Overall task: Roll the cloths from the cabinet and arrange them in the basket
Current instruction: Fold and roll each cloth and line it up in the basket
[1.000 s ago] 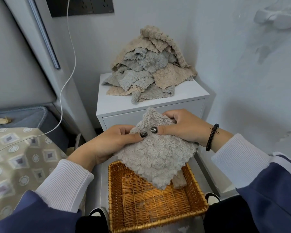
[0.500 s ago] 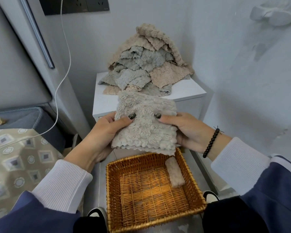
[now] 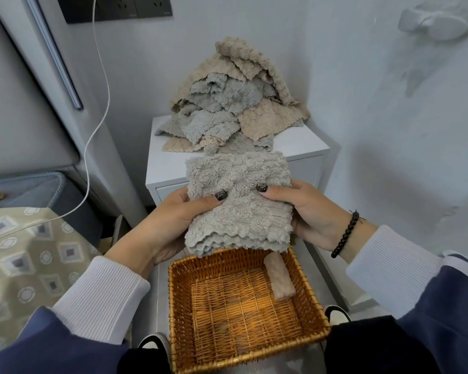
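Two hands hold one folded grey cloth above the far edge of the wicker basket — the left hand and right hand each pinch a side, thumbs on top. One rolled beige cloth lies inside the basket — the cloth pile sits on the white cabinet.

A white cabinet carries a heap of grey and beige cloths, piled toward its back, against the wall.
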A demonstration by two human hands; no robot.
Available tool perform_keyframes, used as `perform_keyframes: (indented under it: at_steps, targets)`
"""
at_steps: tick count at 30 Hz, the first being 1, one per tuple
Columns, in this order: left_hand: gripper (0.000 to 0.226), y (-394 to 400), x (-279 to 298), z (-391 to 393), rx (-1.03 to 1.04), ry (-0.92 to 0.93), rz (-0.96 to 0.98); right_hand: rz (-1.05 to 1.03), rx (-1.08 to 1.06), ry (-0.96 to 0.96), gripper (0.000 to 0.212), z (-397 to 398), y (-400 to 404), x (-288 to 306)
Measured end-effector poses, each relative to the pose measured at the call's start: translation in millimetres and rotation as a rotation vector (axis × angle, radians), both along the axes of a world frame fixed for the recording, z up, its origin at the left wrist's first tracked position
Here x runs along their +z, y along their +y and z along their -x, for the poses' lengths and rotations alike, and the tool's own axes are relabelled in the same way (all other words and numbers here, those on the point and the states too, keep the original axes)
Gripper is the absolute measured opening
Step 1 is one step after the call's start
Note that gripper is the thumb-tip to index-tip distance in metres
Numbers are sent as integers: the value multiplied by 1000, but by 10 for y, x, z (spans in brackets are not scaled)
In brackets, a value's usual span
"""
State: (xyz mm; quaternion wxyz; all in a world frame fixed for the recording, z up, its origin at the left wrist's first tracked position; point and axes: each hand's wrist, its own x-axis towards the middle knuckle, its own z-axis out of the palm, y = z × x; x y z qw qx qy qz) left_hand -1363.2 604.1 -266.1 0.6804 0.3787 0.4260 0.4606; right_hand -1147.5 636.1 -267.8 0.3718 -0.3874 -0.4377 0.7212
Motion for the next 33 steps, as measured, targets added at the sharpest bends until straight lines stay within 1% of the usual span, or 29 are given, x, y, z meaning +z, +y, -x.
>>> perform_keyframes:
  at_steps: [2,6,10,13,15,20,22,24,26,27,28,29,31,32,33]
  targets:
    - [40,3,6,-13,22,19,-24,21,35,25,56,-9,-12,11]
    - [44,11,20,-14,47,91,-64,31,87,72,58,-57,-4,44]
    - [43,15,30,6,30,-24,-98,35,111,186,57,-115,6,79]
    - [54,13,40,18,-30,-162,-112,32,99,238,53,-157,5,104]
    - [52,12,53,18,-70,-231,-123,34,82,243,55,-185,13,115]
    - [50,33,32,13,-96,-242,-110,24,58,185,55,-234,55,114]
    - [47,56,28,-11,-90,-253,-89,44,62,197,50,-255,64,98]
    - [40,90,16,-26,-44,-266,-90,93,58,233,46,-275,81,74]
    - [34,121,-10,-30,-3,-203,-97,150,70,252,57,-292,92,49]
    - [40,137,-26,-25,0,-124,-101,159,80,230,63,-295,92,36]
    - [46,147,-39,-24,-12,-30,-104,145,81,168,66,-296,93,15]
    - [46,158,-63,-29,-40,66,-112,118,84,85,70,-295,92,-2]
    - [36,182,-120,-44,-119,208,-132,60,76,-76,78,-311,98,-39]
    - [26,194,-147,-56,-148,246,-134,30,74,-141,71,-325,94,-50]
    - [20,201,-166,-65,-165,261,-127,6,77,-183,52,-328,88,-55]
